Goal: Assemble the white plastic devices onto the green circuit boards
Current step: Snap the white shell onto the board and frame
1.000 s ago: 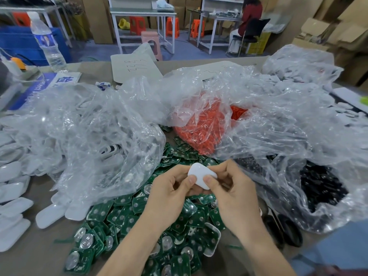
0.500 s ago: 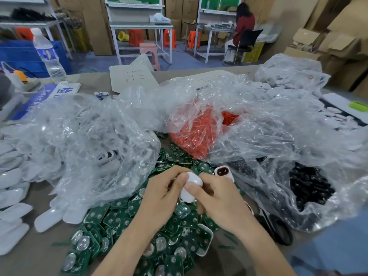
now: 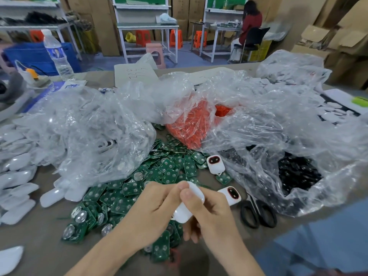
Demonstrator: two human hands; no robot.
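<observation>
White plastic sits pinched between your two hands: the white device (image 3: 188, 206) is low in your view, at about six o'clock, lifted just above the heap of green circuit boards (image 3: 127, 194). Your left hand (image 3: 151, 214) curls its fingers (image 3: 168, 193) round the device's left side, one fingertip pressed on its upper end. Your right hand (image 3: 213, 218) grips it from the right, with the thumb lying across the top of the shell. Both hands are grasping this one piece, and its face is turned away from you, so you cannot tell whether a board is inside. The boards spread over the bench (image 3: 31, 240) from nine o'clock of your hands round to twelve, many showing round silver pads. At one o'clock of your hands a device with a red-ringed black face (image 3: 215, 164) lies at the edge of the boards. A second one (image 3: 232, 194) lies just beside your right hand at two o'clock. Black scissors (image 3: 258, 218) rest at three o'clock, near the bag of black parts (image 3: 296, 174). A bag of orange parts (image 3: 189, 128) lies at twelve o'clock, and loose white shells (image 3: 16, 176) lie at nine o'clock.
</observation>
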